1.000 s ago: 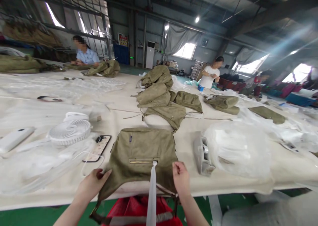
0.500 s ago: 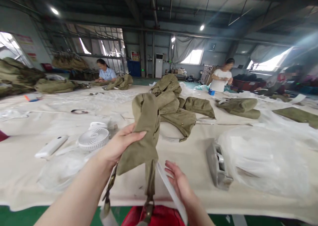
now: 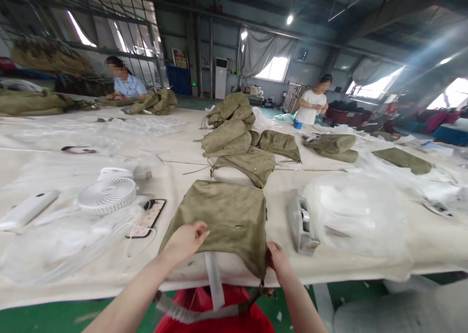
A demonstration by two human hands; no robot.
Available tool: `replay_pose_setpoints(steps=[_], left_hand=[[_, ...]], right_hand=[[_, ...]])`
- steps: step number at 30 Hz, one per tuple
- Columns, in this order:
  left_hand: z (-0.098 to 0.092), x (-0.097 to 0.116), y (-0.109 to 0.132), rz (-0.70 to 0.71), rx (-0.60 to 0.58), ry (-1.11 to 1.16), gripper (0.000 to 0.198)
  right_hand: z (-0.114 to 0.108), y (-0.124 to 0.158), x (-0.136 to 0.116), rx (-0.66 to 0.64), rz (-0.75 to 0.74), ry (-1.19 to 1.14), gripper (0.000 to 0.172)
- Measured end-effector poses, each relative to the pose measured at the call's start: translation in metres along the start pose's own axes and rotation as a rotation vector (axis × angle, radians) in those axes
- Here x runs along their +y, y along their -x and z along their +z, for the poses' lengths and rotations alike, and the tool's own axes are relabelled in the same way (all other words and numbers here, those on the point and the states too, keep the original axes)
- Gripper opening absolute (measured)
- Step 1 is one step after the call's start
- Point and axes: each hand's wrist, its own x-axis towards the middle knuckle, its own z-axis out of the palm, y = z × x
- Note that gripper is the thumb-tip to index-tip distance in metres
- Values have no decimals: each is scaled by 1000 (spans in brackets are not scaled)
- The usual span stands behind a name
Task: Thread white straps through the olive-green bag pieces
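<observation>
An olive-green canvas bag lies flat at the table's near edge, with a short zip slot on its upper face. Over its left part is my left hand, fingers loosely bent and a gap showing by the thumb; nothing is visible in it. My right hand grips the bag's right side, its fingers partly hidden by the edge. A white strip hangs from the bag's near side. Below the table edge, a strap with a translucent wrapping crosses in front of red cloth.
Left of the bag are a phone with a cable, a white fan and plastic bags. A grey metal tape dispenser and a plastic-wrapped bundle stand right. More olive bags are piled beyond. Co-workers are farther back.
The bag, held up by my left hand before, now lies flat on the table. My right hand has moved from beside the white strip to the bag's right edge. The view has shifted.
</observation>
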Motion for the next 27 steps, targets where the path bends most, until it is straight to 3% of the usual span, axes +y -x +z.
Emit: replay_pose_setpoints(steps=[4,7,10,12,13,15,18,20,25,27], left_hand=[[43,-28,22,0,-76,-75,31],[50,-37,32,-8,-34,-60,33],[34,-52,36,-128,261,-122,35],[21,-70,38,-320,469,-217,50],[17,-79,39,-412,482,-236,58],[13,-97,41,-525,337,-161,65],[18,-116,49,-473,94,8,42],[20,-123,59,-384,76,38,31],[5,-134,91,-291,43,214,37],[-5,-131,100,-377,175,288,35]], right_hand=[[8,-3,-4,96,-115,415,30],[14,4,-12,157,-203,655,29],[19,10,-24,318,-426,815,37],[28,9,-33,288,-530,824,36],[35,7,-36,215,-541,811,33],[53,-1,-42,52,-513,809,30],[80,-10,-44,-48,-456,956,30],[95,-10,-41,-49,-450,1118,26],[111,7,-29,-83,-548,1379,11],[112,11,-25,-62,-551,1393,10]])
